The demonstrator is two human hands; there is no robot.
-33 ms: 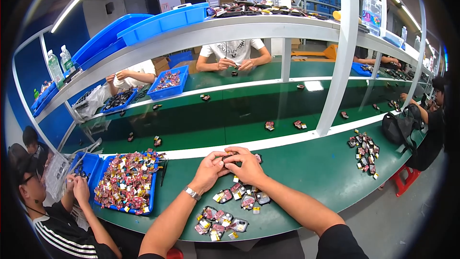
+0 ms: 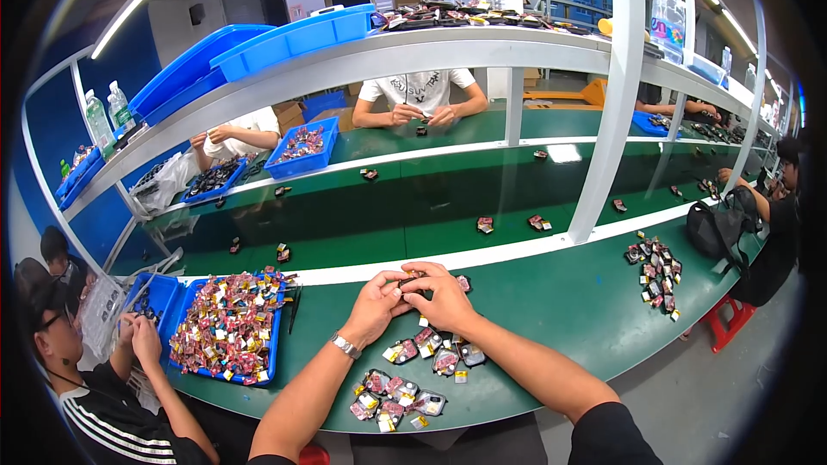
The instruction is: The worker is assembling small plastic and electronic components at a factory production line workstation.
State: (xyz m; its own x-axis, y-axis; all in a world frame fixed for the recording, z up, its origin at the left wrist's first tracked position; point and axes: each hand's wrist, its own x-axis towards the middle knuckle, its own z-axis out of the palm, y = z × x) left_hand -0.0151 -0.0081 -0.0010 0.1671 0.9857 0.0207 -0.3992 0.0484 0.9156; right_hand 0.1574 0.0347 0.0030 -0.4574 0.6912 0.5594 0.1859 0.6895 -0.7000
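1. The left hand (image 2: 376, 303) and right hand (image 2: 442, 297) meet above the green worktop (image 2: 543, 327), together pinching a small electronic module (image 2: 414, 275).
2. The hands hide most of it, so I cannot tell which way it points or how its long axis lies.
3. Loose circuit modules (image 2: 445, 363) lie below, turned in mixed directions.
4. Leftward sits a blue tray (image 2: 276, 353) heaped with circuit assemblies (image 2: 226, 327).
5. A white rail (image 2: 508, 257) runs behind the hands.

there are two foreground hands (image 2: 444, 300) and one wristwatch (image 2: 346, 346).
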